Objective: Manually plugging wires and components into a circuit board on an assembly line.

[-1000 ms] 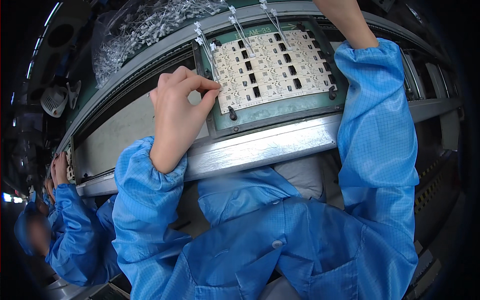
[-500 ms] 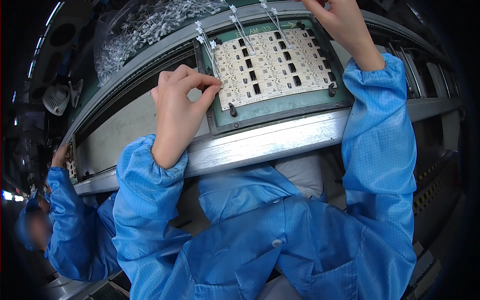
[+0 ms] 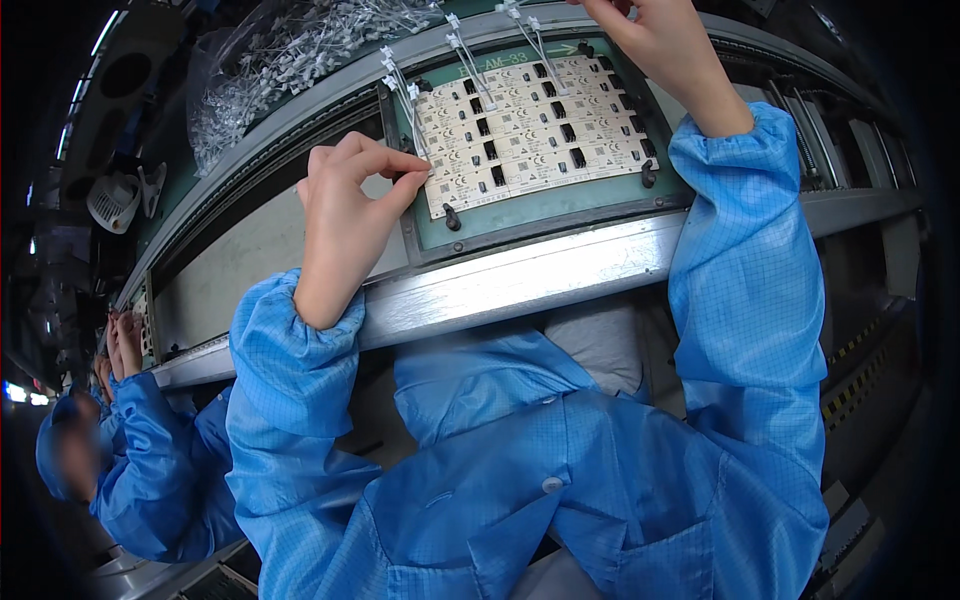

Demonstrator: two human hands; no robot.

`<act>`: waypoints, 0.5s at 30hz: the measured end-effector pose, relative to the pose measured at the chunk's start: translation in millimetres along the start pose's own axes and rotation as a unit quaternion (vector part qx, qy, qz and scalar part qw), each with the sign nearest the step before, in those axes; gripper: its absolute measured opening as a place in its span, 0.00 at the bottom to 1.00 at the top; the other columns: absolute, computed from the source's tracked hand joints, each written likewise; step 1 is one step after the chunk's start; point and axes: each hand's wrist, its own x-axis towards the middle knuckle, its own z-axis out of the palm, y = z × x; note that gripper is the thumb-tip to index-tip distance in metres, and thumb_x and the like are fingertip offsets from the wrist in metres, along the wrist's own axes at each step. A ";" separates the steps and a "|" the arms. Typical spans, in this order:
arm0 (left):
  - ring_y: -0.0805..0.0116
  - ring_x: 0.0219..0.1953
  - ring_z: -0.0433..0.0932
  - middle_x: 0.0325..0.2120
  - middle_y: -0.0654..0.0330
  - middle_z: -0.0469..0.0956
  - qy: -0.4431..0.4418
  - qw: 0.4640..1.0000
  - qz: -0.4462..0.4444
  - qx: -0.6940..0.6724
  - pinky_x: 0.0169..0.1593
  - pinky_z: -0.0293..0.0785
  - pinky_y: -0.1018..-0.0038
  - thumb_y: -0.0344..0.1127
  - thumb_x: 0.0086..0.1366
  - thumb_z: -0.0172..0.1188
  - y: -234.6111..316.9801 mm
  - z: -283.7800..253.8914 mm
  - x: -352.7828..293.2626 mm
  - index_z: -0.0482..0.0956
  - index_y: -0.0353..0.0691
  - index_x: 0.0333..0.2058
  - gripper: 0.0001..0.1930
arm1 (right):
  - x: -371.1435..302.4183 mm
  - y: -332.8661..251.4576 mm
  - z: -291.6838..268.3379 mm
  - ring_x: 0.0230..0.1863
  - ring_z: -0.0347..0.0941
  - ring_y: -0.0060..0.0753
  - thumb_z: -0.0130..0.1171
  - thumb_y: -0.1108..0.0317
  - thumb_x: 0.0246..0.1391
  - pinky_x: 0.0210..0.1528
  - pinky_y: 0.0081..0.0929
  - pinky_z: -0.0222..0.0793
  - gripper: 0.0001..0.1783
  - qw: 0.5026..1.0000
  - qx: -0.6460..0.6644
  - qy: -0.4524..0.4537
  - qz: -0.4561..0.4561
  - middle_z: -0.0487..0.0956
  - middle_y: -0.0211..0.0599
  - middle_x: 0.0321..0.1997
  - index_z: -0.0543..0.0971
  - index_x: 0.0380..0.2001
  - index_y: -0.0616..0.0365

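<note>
A cream-coloured circuit board panel (image 3: 530, 135) with rows of black components lies in a green fixture (image 3: 540, 200) in front of me. Several white wire leads with small plugs (image 3: 455, 22) stand up from its left and upper parts. At the panel's left edge, my left hand (image 3: 350, 195) has thumb and forefinger pinched at the lower end of a wire lead (image 3: 417, 125). My right hand (image 3: 675, 45) is beyond the panel's upper right, its fingers bent. The picture's top edge cuts off those fingertips, so what they hold is hidden.
A clear plastic bag (image 3: 215, 120) full of white wire leads lies at the upper left. A shiny metal rail (image 3: 540, 280) runs along my side. Black knobs (image 3: 452, 217) stand on the fixture. At far left, a co-worker in blue (image 3: 160, 480) reaches over the same line.
The fixture with its panel has shifted slightly left along the rail. Both my hands have moved left with it, the left still pinched. The co-worker's hands have shifted.
</note>
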 end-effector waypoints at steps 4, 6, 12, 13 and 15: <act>0.65 0.41 0.67 0.30 0.71 0.76 0.030 0.997 0.031 0.059 0.48 0.56 0.66 0.34 0.56 0.68 11.0 4.1 -2.0 0.88 0.49 0.31 0.04 | -1.6 53.2 7.4 0.31 0.79 0.34 0.57 0.79 0.55 0.33 0.26 0.73 0.10 0.992 0.106 -0.018 -0.061 0.84 0.44 0.34 0.84 0.39 0.65; 0.64 0.41 0.67 0.31 0.71 0.76 0.050 0.994 0.042 0.092 0.47 0.56 0.66 0.34 0.56 0.68 10.8 4.5 -6.4 0.88 0.49 0.31 0.03 | -1.1 17.9 7.8 0.31 0.79 0.35 0.57 0.79 0.54 0.33 0.26 0.73 0.10 0.997 0.063 -0.012 -0.040 0.84 0.44 0.34 0.84 0.38 0.65; 0.64 0.41 0.67 0.30 0.70 0.75 0.074 0.982 0.074 0.157 0.46 0.57 0.66 0.31 0.55 0.68 22.6 7.3 -8.0 0.87 0.48 0.31 0.04 | -0.7 15.1 3.4 0.32 0.80 0.38 0.56 0.79 0.51 0.34 0.27 0.74 0.12 0.993 0.110 0.011 -0.049 0.84 0.45 0.34 0.84 0.38 0.65; 0.63 0.40 0.67 0.30 0.69 0.75 0.080 0.979 0.094 0.159 0.45 0.59 0.66 0.30 0.55 0.68 23.6 8.0 -8.5 0.86 0.47 0.31 0.04 | -0.2 0.9 -1.1 0.32 0.80 0.38 0.56 0.79 0.51 0.34 0.27 0.74 0.12 0.999 0.009 -0.008 -0.043 0.84 0.45 0.34 0.84 0.38 0.65; 0.62 0.39 0.68 0.30 0.68 0.75 0.087 0.976 0.114 0.163 0.44 0.61 0.66 0.29 0.54 0.68 23.9 9.7 -8.5 0.86 0.45 0.31 0.05 | -1.5 3.4 -1.6 0.32 0.80 0.38 0.56 0.79 0.51 0.35 0.28 0.74 0.12 0.999 0.007 -0.007 -0.049 0.84 0.45 0.35 0.84 0.38 0.65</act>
